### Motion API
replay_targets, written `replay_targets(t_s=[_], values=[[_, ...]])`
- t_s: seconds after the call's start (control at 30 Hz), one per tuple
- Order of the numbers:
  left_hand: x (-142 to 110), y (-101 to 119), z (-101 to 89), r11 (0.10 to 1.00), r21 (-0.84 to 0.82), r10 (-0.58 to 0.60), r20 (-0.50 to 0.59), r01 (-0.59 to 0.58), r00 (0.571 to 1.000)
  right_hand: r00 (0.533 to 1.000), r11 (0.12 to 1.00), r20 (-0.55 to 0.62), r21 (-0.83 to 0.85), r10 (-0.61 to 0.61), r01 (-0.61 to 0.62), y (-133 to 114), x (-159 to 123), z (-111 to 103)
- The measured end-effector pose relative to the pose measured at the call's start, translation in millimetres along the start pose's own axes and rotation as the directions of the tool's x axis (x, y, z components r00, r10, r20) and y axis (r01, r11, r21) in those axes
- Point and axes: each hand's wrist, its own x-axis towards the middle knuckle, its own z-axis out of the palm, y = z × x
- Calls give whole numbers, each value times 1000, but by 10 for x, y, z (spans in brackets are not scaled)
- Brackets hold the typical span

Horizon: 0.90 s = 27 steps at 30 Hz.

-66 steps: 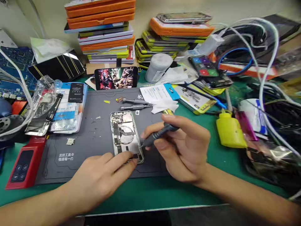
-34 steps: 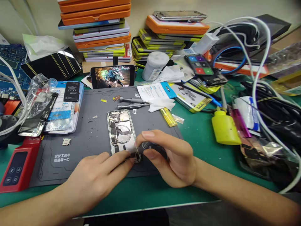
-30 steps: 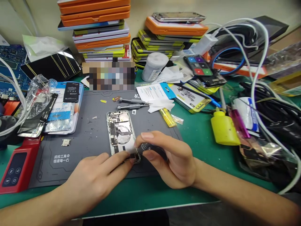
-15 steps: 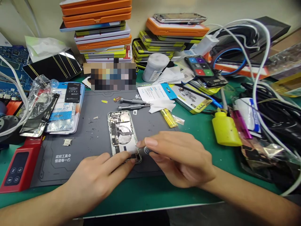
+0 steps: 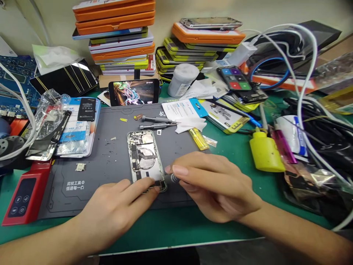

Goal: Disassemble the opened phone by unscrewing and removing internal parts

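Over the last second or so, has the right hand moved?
Yes, to the right. Judged against the opened phone, the right hand has its knuckles and wrist farther from the phone's right edge than before.

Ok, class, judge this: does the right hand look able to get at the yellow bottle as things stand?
Probably yes: the green table runs between the right hand and the yellow bottle, though the dark tool in its fingers may hinder a grip.

Phone shell [image 5: 154, 167]: silvery rim, black strips
Mat [image 5: 96, 147]: dark grey, white lettering
Bench [image 5: 234, 147]: green
Bottle [image 5: 266, 152]: yellow
Device [image 5: 30, 195]: red, black panel
Slab [image 5: 57, 79]: glossy black, yellow stripes
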Motion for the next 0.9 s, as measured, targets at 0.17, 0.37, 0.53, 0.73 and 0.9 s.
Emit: replay_targets(t_s=[0.17, 0.37, 0.53, 0.73, 0.9], values=[[4, -13, 15, 1000, -11, -1, 16, 1, 1000, 999, 999, -48, -43, 10, -12, 17, -6, 1], [-5, -8, 13, 1000, -24, 0, 9, 0, 1000, 1000, 1000, -25, -14, 14, -14, 6, 10, -3], [6, -6, 5, 1000, -19, 1, 8, 0, 1000, 999, 999, -18, -1, 47, -47, -18, 14, -22], [9, -16, 4, 1000, -14, 3, 11, -3, 1000, 998, 999, -54, 6, 37, -37, 8, 11, -14], [1, -10, 15, 1000, 16, 9, 11, -10, 1000, 998, 999, -53, -20, 47, -48, 12, 14, -11]])
